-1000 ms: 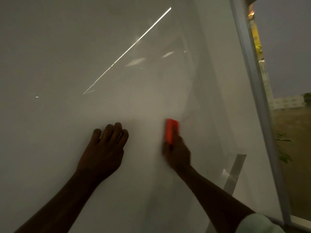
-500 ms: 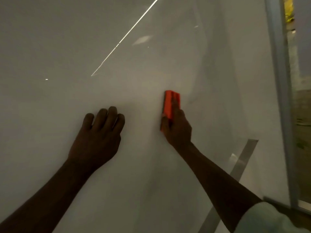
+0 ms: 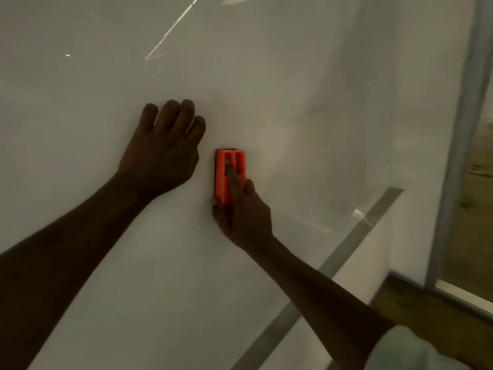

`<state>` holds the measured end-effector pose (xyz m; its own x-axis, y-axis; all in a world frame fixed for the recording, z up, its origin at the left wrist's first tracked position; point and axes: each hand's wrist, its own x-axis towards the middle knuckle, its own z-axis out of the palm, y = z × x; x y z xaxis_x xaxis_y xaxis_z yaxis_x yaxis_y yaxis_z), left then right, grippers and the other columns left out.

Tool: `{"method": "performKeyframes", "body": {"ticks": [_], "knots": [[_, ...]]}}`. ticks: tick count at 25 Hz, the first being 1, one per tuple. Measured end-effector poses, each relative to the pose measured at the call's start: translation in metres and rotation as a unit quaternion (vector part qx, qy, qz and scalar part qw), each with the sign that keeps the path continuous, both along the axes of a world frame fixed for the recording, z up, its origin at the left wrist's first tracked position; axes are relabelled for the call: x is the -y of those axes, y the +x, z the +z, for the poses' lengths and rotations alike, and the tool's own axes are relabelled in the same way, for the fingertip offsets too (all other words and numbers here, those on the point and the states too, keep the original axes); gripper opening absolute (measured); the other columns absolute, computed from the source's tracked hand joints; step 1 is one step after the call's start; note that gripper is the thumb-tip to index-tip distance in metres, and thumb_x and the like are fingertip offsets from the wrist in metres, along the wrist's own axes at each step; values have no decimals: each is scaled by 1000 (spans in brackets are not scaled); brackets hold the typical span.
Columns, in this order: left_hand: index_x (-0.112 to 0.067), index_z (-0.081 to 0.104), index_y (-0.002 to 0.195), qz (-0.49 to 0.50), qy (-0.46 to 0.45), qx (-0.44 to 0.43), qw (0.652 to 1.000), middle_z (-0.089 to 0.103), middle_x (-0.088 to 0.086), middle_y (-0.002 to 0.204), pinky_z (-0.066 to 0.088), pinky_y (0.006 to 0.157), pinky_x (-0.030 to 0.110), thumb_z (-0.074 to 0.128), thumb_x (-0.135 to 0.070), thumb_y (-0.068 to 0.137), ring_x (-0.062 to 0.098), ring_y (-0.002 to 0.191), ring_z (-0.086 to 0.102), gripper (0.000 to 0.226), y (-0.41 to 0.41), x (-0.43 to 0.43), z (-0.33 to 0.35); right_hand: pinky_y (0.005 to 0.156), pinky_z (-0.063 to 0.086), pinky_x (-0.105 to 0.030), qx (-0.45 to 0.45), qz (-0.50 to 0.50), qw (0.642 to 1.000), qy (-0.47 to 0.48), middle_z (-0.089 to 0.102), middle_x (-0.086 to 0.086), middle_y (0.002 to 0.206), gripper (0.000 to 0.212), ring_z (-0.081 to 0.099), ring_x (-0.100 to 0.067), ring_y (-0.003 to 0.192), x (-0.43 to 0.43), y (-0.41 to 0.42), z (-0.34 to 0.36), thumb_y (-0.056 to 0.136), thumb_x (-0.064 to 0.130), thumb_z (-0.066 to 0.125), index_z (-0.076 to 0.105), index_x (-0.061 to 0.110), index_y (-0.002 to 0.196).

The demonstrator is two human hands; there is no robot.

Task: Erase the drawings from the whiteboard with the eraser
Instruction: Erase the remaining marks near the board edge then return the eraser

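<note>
Two bare hands at work on a glossy whiteboard, seen from a head-worn camera in dim light. Right hand wrapped round the lower end of an orange eraser, index finger stretched up along a groove in its back, likely to press the pad flat and steer the stroke. Eraser held upright, flush against the board near mid-frame, just right of the other hand. Left hand holding nothing, palm down and flat on the board, fingers together and slightly curled, apparently bracing the body or steadying the panel against the wiping pressure. No clear drawing visible around the eraser; only faint smudges and grey marks further right, too blurred to read. Bright diagonal streak near the top edge, probably a ceiling light's reflection rather than ink. Metal frame strip slanting below the right forearm, window frame at far right. Erasing probably far along, remaining haze perhaps needing another pass.
</note>
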<state>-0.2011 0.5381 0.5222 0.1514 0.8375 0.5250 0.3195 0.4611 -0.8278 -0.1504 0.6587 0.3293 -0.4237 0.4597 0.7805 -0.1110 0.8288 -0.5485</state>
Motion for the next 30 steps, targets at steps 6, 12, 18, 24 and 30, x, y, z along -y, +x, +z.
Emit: {"method": "performKeyframes", "body": {"ticks": [6, 12, 18, 24, 30], "knots": [[2, 53, 125, 19, -72, -7, 997, 52, 26, 133, 38, 90, 51, 40, -21, 99, 40, 114, 51, 38, 3, 2, -45, 91, 51, -44, 115, -87, 841, -522, 61, -25, 126, 75, 62, -43, 113, -54, 22, -106, 102, 42, 44, 5, 14, 160], [2, 52, 125, 17, -65, -24, 997, 52, 26, 132, 39, 87, 50, 40, -21, 99, 40, 113, 50, 37, 2, -1, -44, 86, 54, -29, -33, -11, 962, -271, 57, -8, 136, 87, 62, -22, 111, 12, 4, -42, 90, 68, 47, 11, 26, 158], [1, 51, 127, 31, -58, 9, 998, 51, 26, 137, 41, 94, 52, 44, -25, 98, 40, 118, 51, 40, 9, 3, -42, 91, 55, -39, 16, -21, 894, -448, 59, -20, 134, 82, 63, -39, 114, 31, 16, -116, 98, 45, 53, 9, 13, 159], [-2, 56, 127, 12, -78, 57, 995, 54, 23, 139, 36, 97, 54, 53, -28, 93, 39, 122, 47, 43, 13, 66, -87, 100, 47, -36, 31, 12, 783, -621, 52, -19, 143, 86, 57, -36, 123, 113, 30, -132, 97, 47, 54, 2, 18, 159], [-3, 56, 132, 17, -157, 97, 983, 49, 22, 144, 37, 97, 55, 54, -23, 90, 39, 126, 45, 46, 18, 207, -173, 85, 45, -4, 21, 99, 946, -309, 49, -8, 137, 79, 52, -6, 108, 234, 33, -149, 92, 55, 58, 27, 15, 152]]}}
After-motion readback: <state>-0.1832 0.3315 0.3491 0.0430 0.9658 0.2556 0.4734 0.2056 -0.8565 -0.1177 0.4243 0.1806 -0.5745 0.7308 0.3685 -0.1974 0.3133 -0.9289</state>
